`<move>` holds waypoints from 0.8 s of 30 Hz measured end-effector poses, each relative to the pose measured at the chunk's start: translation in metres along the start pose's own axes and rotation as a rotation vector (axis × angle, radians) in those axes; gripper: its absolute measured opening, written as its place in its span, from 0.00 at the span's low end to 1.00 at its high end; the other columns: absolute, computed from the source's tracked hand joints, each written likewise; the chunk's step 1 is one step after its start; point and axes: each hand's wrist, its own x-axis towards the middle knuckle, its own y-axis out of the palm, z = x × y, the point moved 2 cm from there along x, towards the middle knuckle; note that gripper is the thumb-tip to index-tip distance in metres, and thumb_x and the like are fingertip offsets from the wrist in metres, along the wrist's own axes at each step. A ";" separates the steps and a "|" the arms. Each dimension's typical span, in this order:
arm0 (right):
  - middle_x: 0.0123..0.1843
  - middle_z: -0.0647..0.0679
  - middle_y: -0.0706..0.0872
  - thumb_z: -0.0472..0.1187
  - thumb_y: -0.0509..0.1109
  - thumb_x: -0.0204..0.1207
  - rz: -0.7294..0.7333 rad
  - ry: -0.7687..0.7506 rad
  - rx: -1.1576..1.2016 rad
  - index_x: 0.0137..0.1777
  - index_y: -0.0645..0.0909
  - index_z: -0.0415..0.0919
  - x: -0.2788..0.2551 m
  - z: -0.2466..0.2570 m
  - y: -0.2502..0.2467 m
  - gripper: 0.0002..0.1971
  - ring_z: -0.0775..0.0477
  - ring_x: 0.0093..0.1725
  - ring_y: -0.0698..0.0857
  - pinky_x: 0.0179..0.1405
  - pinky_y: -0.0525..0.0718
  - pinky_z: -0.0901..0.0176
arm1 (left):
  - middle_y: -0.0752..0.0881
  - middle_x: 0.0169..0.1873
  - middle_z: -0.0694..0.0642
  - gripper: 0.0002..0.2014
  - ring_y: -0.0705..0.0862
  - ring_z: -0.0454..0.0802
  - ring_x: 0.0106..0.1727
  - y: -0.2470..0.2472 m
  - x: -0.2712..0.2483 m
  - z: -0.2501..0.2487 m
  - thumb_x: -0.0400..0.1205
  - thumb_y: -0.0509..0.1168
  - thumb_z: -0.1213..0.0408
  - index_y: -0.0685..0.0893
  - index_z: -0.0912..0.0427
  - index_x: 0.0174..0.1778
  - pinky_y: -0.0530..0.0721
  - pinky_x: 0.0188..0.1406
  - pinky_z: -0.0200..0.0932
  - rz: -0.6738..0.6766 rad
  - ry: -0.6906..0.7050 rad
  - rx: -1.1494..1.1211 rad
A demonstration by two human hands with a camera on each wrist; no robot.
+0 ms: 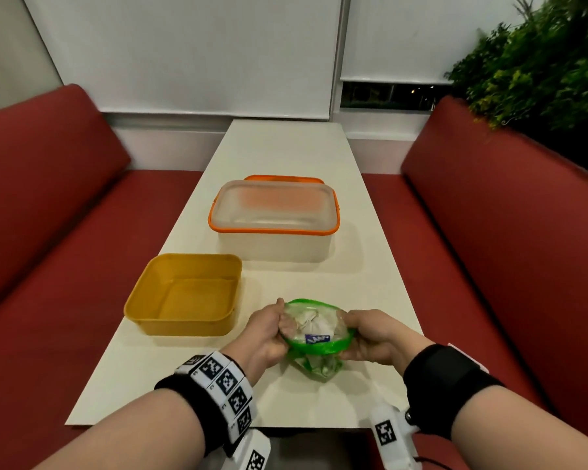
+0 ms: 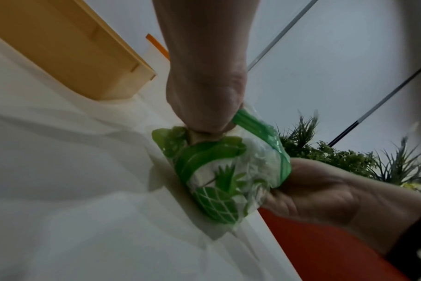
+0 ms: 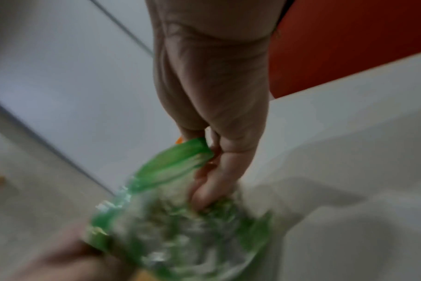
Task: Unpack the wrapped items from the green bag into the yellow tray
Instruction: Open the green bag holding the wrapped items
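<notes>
Head view: green bag (image 1: 318, 337) held open over the surface (image 1: 286, 150).
Left hand (image 1: 269, 330) and right hand (image 1: 370, 334) each pinch its rim; yellow tray (image 1: 150, 310) just left.

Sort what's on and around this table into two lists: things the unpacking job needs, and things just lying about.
Part of the job:
- green bag, held open at its rim by the left hand and right hand
- wrapped items inside it
- yellow tray, nothing in it yet

Just lying about:
- clear tub with orange rim
- orange lid behind it
- red benches
- plants
</notes>
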 end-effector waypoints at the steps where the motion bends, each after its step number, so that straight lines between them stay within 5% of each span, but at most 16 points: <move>1: 0.42 0.38 0.84 0.33 0.57 0.85 0.002 -0.037 0.084 0.49 0.76 0.35 0.003 0.001 0.002 0.07 0.41 0.37 0.86 0.23 0.88 0.48 | 0.63 0.13 0.48 0.17 0.64 0.40 0.11 -0.004 0.001 0.003 0.88 0.53 0.65 0.66 0.56 0.30 0.60 0.10 0.28 -0.016 0.011 0.045; 2: 0.42 0.36 0.83 0.32 0.56 0.85 0.001 -0.070 0.185 0.47 0.75 0.34 0.006 0.002 0.004 0.08 0.41 0.38 0.85 0.24 0.88 0.47 | 0.64 0.15 0.50 0.17 0.62 0.42 0.12 -0.006 0.002 0.005 0.87 0.53 0.69 0.67 0.56 0.30 0.60 0.12 0.29 -0.011 0.023 0.091; 5: 0.30 0.41 0.76 0.31 0.55 0.85 -0.028 -0.113 0.341 0.41 0.72 0.35 0.016 0.005 0.010 0.11 0.47 0.26 0.76 0.24 0.82 0.59 | 0.77 0.24 0.61 0.12 0.76 0.51 0.23 -0.008 -0.004 0.011 0.81 0.54 0.78 0.78 0.64 0.35 0.81 0.23 0.38 0.054 0.014 0.188; 7: 0.22 0.48 0.70 0.31 0.55 0.83 -0.012 -0.031 0.362 0.34 0.69 0.40 0.022 0.001 0.013 0.15 0.52 0.18 0.69 0.19 0.71 0.68 | 0.80 0.22 0.60 0.12 0.78 0.49 0.17 -0.004 -0.010 0.009 0.82 0.51 0.80 0.78 0.66 0.42 0.80 0.17 0.35 0.062 0.038 0.246; 8: 0.22 0.50 0.75 0.31 0.55 0.82 0.021 0.031 0.357 0.34 0.72 0.39 0.024 -0.003 0.013 0.14 0.51 0.17 0.74 0.20 0.74 0.69 | 0.80 0.23 0.60 0.11 0.78 0.48 0.15 -0.002 -0.013 0.007 0.83 0.49 0.80 0.77 0.66 0.46 0.78 0.14 0.34 0.048 0.055 0.249; 10: 0.47 0.43 0.90 0.33 0.58 0.79 0.092 0.098 0.224 0.50 0.83 0.32 0.027 -0.012 0.014 0.11 0.39 0.45 0.91 0.44 0.90 0.49 | 0.82 0.34 0.64 0.12 0.81 0.52 0.20 -0.004 -0.012 0.002 0.84 0.49 0.78 0.75 0.63 0.54 0.81 0.16 0.39 0.000 0.072 0.249; 11: 0.55 0.39 0.89 0.34 0.59 0.79 0.098 0.109 0.156 0.55 0.84 0.30 0.026 -0.013 0.014 0.13 0.36 0.54 0.89 0.54 0.87 0.41 | 0.82 0.38 0.65 0.12 0.82 0.54 0.25 -0.005 -0.013 0.000 0.84 0.49 0.77 0.74 0.62 0.57 0.82 0.19 0.41 -0.019 0.085 0.271; 12: 0.53 0.37 0.89 0.35 0.59 0.80 0.093 0.099 0.120 0.53 0.84 0.30 0.024 -0.012 0.015 0.13 0.37 0.51 0.89 0.55 0.86 0.41 | 0.81 0.42 0.66 0.13 0.82 0.56 0.30 -0.007 -0.012 0.000 0.84 0.48 0.77 0.73 0.62 0.60 0.82 0.24 0.44 -0.037 0.107 0.299; 14: 0.44 0.38 0.87 0.37 0.58 0.80 0.010 -0.004 0.051 0.51 0.81 0.34 0.021 -0.006 0.014 0.11 0.39 0.42 0.87 0.47 0.86 0.49 | 0.81 0.50 0.66 0.12 0.83 0.60 0.42 -0.012 -0.009 0.000 0.85 0.49 0.72 0.72 0.57 0.60 0.83 0.34 0.49 -0.052 0.195 0.440; 17: 0.52 0.44 0.82 0.37 0.59 0.79 -0.109 -0.331 -0.249 0.61 0.73 0.49 0.008 0.000 0.007 0.13 0.41 0.44 0.82 0.37 0.79 0.52 | 0.75 0.67 0.53 0.07 0.79 0.54 0.62 -0.014 -0.013 -0.006 0.86 0.55 0.57 0.73 0.43 0.58 0.83 0.55 0.50 -0.073 0.504 0.909; 19: 0.60 0.51 0.77 0.35 0.62 0.79 -0.103 -0.562 -0.547 0.57 0.74 0.57 -0.003 0.002 0.002 0.14 0.44 0.50 0.81 0.44 0.80 0.53 | 0.66 0.72 0.46 0.13 0.71 0.48 0.71 -0.014 -0.018 -0.009 0.84 0.60 0.53 0.75 0.42 0.64 0.74 0.69 0.46 0.038 0.683 1.187; 21: 0.65 0.56 0.73 0.35 0.66 0.78 -0.059 -0.717 -0.847 0.52 0.77 0.59 -0.013 0.002 0.000 0.14 0.51 0.60 0.77 0.59 0.77 0.58 | 0.60 0.78 0.46 0.16 0.64 0.48 0.76 -0.013 -0.023 -0.008 0.81 0.67 0.54 0.80 0.45 0.65 0.69 0.74 0.42 0.116 0.663 1.356; 24: 0.68 0.58 0.69 0.37 0.72 0.73 -0.035 -0.746 -1.081 0.56 0.80 0.56 -0.015 -0.001 -0.002 0.16 0.57 0.63 0.74 0.61 0.70 0.69 | 0.63 0.79 0.49 0.23 0.66 0.48 0.77 -0.016 -0.024 -0.008 0.76 0.72 0.57 0.80 0.46 0.67 0.68 0.74 0.40 0.104 0.629 1.492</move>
